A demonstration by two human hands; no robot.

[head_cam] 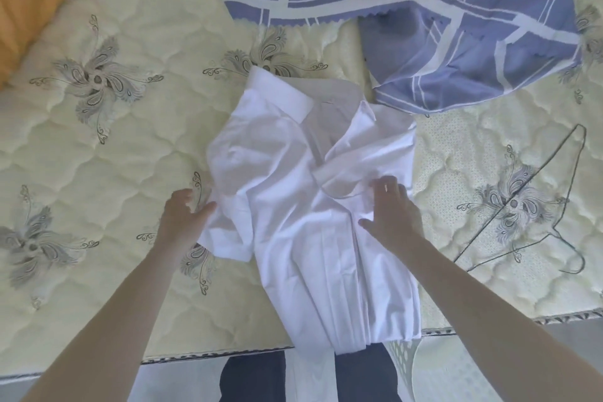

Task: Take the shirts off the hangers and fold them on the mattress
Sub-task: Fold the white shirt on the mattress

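A white collared shirt (293,192) lies face up on the quilted mattress (107,153), collar away from me, its right side folded in over the front and its hem hanging over the near edge. My left hand (184,215) pinches the shirt's left sleeve edge between thumb and fingers. My right hand (390,212) rests flat on the folded-in right side, fingers spread. A thin black wire hanger (522,206) lies bare on the mattress to the right of the shirt.
A blue-and-white checked cloth (408,10) is bunched at the far side, just beyond the collar. An orange pillow (26,3) sits at the far left corner. The mattress's near edge (215,352) runs in front of my legs.
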